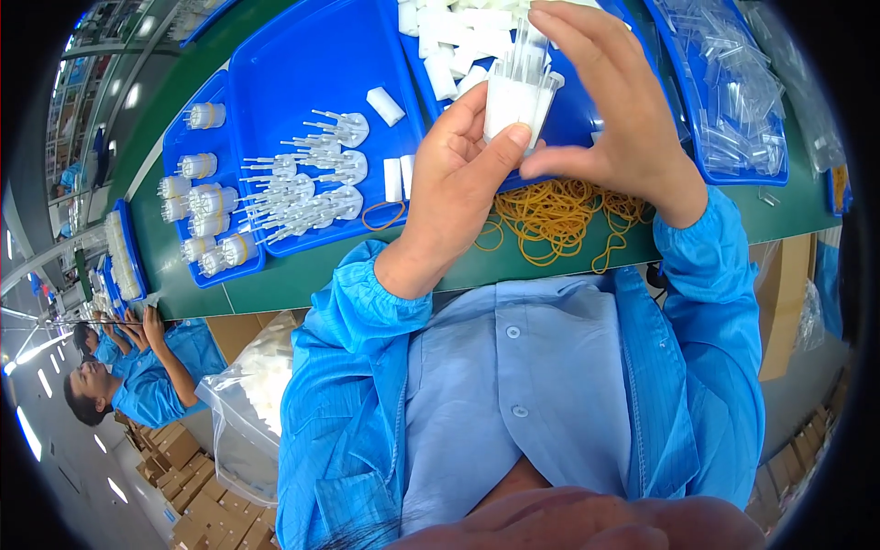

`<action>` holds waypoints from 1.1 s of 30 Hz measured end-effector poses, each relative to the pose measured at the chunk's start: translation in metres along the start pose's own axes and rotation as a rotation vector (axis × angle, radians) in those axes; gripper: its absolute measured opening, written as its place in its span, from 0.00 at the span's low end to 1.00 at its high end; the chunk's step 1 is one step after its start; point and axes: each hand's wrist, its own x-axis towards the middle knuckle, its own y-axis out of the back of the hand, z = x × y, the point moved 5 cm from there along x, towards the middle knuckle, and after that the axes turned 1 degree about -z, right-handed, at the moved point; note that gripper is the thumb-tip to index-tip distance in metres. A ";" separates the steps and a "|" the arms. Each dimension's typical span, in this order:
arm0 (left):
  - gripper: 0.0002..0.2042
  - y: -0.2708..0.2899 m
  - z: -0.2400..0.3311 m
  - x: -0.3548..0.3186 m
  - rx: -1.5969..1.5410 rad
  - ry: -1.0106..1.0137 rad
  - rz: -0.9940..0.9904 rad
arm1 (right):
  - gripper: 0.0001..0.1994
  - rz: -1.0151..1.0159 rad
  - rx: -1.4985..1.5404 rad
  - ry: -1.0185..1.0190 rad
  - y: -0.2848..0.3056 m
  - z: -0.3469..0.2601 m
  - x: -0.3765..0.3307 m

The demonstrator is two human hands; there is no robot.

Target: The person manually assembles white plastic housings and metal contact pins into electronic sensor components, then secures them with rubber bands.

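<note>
My left hand (458, 170) is closed around a bundle of white cylinders (515, 105), its thumb pressed on the front. Clear plastic tubes (525, 53) stand up out of the bundle's top. My right hand (628, 110) curves around the bundle's right side with thumb and fingers wide apart. Its fingertips reach the tube tops; whether they touch them I cannot tell. Behind the bundle lies a pile of white cylinders (472, 35) in a blue tray. Below my hands, many orange rubber bands (550, 215) lie on the green table, and a single orange band (383, 216) lies left of my left wrist.
At the left, a blue tray (316, 73) holds white pronged pieces (316, 183), with banded bundles (211, 202) in a smaller tray beside it. On the right, another tray holds clear tubes (733, 101). A person (151, 367) sits farther left, near a plastic bag (252, 412).
</note>
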 end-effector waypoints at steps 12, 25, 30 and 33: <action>0.24 -0.002 0.002 0.002 0.090 0.004 0.013 | 0.42 0.838 0.126 0.685 -0.059 0.046 -0.013; 0.21 0.006 -0.004 0.001 -0.202 0.168 0.028 | 0.43 0.007 0.099 0.052 -0.014 0.002 -0.005; 0.21 0.005 -0.005 0.002 -0.205 0.183 0.017 | 0.35 0.120 0.040 0.136 -0.030 0.011 -0.016; 0.21 0.006 -0.005 0.002 -0.221 0.177 0.029 | 0.40 0.099 0.099 0.119 -0.030 0.012 -0.017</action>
